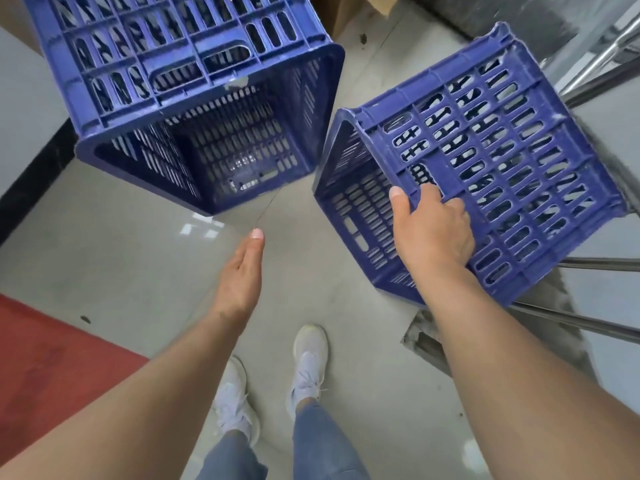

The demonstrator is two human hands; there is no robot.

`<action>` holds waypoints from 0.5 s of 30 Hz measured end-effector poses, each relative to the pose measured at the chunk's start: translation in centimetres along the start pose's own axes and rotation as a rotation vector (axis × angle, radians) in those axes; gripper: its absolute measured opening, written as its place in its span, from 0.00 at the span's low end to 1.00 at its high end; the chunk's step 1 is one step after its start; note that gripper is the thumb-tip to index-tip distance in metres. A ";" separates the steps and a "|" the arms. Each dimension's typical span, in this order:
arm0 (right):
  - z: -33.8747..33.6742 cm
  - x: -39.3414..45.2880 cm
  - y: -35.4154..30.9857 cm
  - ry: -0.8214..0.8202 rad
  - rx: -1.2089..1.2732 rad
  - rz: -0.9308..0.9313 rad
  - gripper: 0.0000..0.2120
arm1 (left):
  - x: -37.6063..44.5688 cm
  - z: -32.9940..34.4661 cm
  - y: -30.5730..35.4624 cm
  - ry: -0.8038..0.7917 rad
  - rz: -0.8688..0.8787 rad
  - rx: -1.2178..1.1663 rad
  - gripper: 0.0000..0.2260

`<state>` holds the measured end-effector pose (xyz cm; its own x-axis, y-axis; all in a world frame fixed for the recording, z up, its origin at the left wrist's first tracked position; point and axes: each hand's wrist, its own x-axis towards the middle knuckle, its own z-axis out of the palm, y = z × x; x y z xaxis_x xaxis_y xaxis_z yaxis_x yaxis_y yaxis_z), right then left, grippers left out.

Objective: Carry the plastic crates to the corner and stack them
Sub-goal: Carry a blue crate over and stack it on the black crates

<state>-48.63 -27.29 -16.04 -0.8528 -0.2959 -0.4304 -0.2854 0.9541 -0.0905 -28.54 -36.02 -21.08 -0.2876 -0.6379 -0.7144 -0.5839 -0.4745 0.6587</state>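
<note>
A right hand (433,230) grips a tilted blue crate (491,161) at right; the left hand (242,275), fingers straight, holds nothing below another crate (194,98).

- The grey tiled floor (145,258) is carrying everything and is showing pale reflections.
- A blue plastic crate (194,98) is standing on it, apparently atop another crate.
- A red mat (45,368) is lying on the floor, left of and nearer than that crate.
- Two white shoes (270,382) are standing on the tiles, nearer than the crate.
- Metal legs (585,320) are reaching the floor, right of it.
</note>
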 end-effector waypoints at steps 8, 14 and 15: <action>1.7 -0.3 0.1 0.145 0.020 0.019 0.27 | 2.6 0.7 -0.8 0.002 -0.069 -0.065 0.28; 2.5 -0.4 -0.2 0.220 -0.026 0.016 0.27 | 3.5 0.8 -1.6 0.000 -0.076 -0.071 0.26; 2.5 -0.4 -0.2 0.228 -0.028 0.012 0.27 | 3.5 0.9 -1.8 -0.012 -0.072 -0.063 0.26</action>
<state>-47.14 -27.25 -18.13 -0.9322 -0.2898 -0.2166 -0.2836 0.9571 -0.0600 -29.20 -36.85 -24.93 -0.2561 -0.5935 -0.7630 -0.5547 -0.5562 0.6188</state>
